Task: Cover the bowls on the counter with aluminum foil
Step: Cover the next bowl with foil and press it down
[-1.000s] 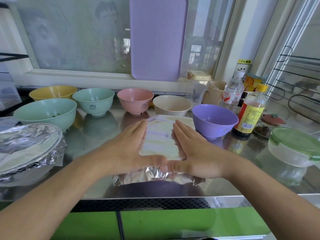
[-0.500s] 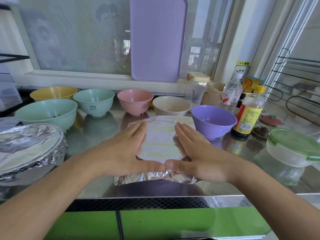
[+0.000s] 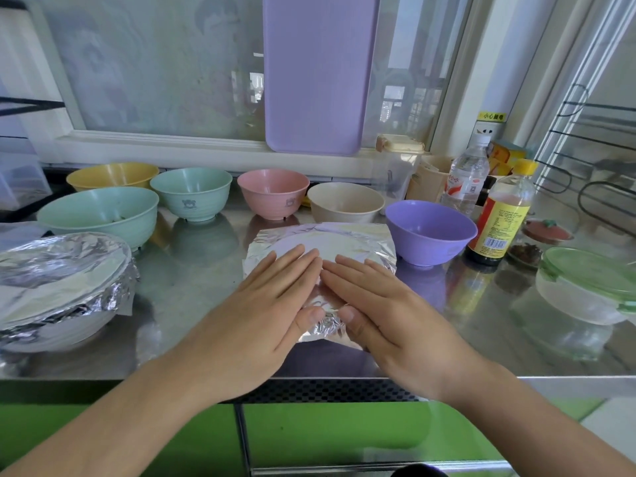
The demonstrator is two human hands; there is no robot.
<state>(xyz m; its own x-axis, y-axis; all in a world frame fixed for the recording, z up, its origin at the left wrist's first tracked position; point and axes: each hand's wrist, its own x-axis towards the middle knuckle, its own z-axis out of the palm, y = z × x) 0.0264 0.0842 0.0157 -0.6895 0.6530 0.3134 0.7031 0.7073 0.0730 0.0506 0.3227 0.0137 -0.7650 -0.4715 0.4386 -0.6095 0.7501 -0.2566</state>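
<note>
Foil (image 3: 344, 241) lies under my left hand (image 3: 265, 304) and right hand (image 3: 382, 304), fingers flat and pressing, and pushing too hard could tear it at the bowl's rim.

Head-worn view, forward and down (close) over the counter (image 3: 192, 290).
</note>
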